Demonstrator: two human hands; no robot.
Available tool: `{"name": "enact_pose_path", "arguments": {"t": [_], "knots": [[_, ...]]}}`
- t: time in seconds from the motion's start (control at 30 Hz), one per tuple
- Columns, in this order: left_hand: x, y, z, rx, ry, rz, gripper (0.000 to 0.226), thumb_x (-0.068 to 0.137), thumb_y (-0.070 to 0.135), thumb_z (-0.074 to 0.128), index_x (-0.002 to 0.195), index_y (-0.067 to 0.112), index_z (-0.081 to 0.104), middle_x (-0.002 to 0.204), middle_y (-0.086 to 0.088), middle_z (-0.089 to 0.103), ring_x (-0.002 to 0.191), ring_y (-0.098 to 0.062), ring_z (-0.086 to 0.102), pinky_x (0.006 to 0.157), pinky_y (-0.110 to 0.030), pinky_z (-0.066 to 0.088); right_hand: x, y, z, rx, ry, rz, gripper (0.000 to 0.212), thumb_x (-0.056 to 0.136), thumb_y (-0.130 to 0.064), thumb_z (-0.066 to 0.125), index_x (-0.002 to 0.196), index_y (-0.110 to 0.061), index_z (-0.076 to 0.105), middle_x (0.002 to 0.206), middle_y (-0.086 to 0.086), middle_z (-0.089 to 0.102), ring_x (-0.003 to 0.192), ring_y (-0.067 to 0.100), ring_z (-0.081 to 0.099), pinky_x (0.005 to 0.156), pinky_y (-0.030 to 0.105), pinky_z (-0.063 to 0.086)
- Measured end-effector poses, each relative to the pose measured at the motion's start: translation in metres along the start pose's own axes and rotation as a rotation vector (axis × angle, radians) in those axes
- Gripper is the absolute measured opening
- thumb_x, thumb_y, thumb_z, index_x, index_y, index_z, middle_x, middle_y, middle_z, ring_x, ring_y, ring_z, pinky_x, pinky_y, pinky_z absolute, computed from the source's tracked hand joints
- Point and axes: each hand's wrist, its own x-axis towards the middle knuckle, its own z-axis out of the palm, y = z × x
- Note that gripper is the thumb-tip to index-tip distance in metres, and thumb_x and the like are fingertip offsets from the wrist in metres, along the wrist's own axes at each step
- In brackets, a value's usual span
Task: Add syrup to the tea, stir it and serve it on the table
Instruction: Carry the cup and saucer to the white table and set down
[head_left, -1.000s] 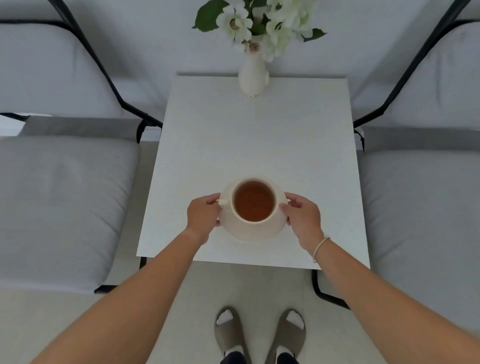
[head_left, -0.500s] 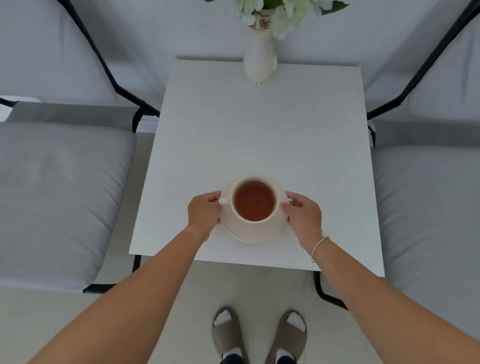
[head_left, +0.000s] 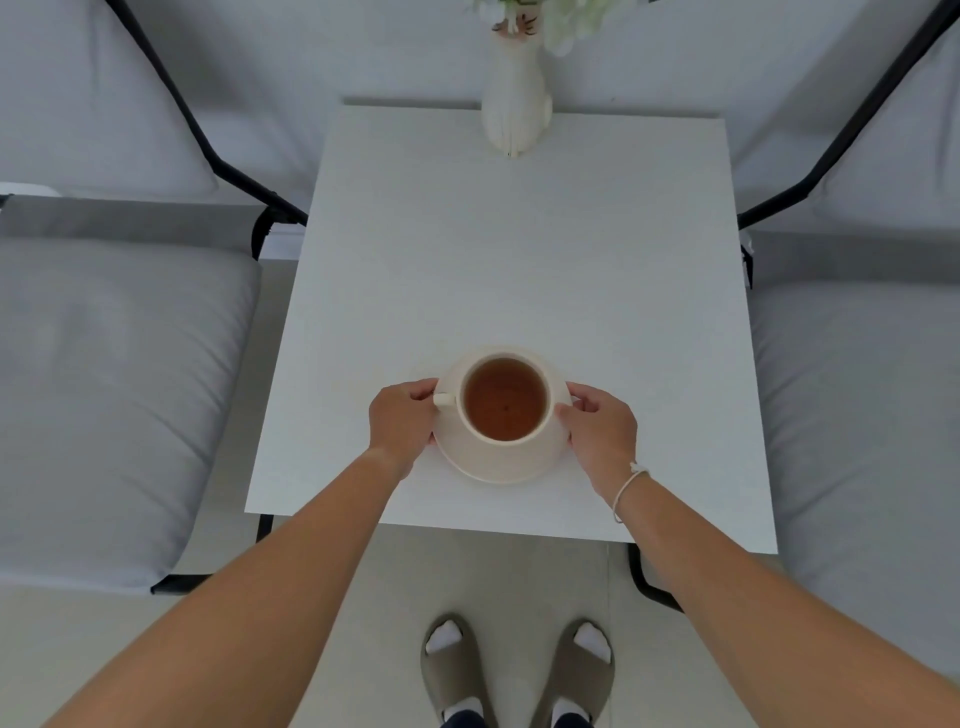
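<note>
Head view: one cream cup (head_left: 505, 400) of amber tea, handle toward the left hand (head_left: 402, 418), on one cream saucer (head_left: 501, 460). Both hands curl round the saucer rim, right hand (head_left: 602, 428) opposite, saucer between them on the white table (head_left: 519, 260). One vase (head_left: 516, 109) far beyond the grip.

cream cup (head_left: 505, 400) of tea, on saucer (head_left: 498, 462), table (head_left: 519, 249)

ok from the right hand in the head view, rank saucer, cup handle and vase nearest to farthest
1. saucer: its right rim is held by the right hand.
2. cup handle: on the cup's left side.
3. vase: at the table's far edge.
</note>
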Motion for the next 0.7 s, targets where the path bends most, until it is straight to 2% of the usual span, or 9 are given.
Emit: {"name": "enact_pose_path", "arguments": {"t": [0.13,0.4,0.53,0.7], "knots": [[0.003,-0.003,0.001,0.011,0.006,0.011,0.041,0.08,-0.003,0.046,0.079,0.028,0.073,0.088,-0.004,0.07,0.082,-0.024,0.06,0.077,-0.048,0.057,0.002,0.002,0.002,-0.035,0.017,-0.012,0.028,0.079,0.0,0.057,0.096,-0.016,0.072,0.07,0.0,0.052,0.068,0.014,0.045,0.062,0.017,0.038],[0.006,-0.006,0.002,0.01,0.033,0.018,0.04,0.081,0.0,0.048,0.078,0.031,0.074,0.087,0.0,0.072,0.085,-0.024,0.062,0.078,-0.049,0.058,0.003,0.002,0.002,-0.097,0.026,-0.03,0.02,0.077,0.001,0.057,0.09,-0.003,0.07,0.072,0.005,0.047,0.069,0.016,0.041,0.064,0.022,0.035],[0.006,-0.008,0.002,-0.007,0.039,0.018,0.036,0.082,0.0,0.048,0.089,0.023,0.075,0.09,0.001,0.071,0.087,-0.023,0.062,0.078,-0.045,0.058,0.002,0.003,0.002,-0.119,0.017,-0.054,0.02,0.078,0.0,0.056,0.09,-0.005,0.07,0.071,0.006,0.046,0.068,0.016,0.04,0.061,0.02,0.034],[0.008,-0.011,0.002,0.005,0.052,0.031,0.031,0.082,0.004,0.054,0.101,0.016,0.075,0.097,-0.005,0.072,0.088,-0.024,0.064,0.074,-0.039,0.058,0.002,0.006,0.003,-0.164,0.022,-0.093,0.018,0.077,-0.001,0.056,0.091,0.002,0.067,0.07,0.007,0.042,0.067,0.016,0.037,0.06,0.021,0.032]]}}
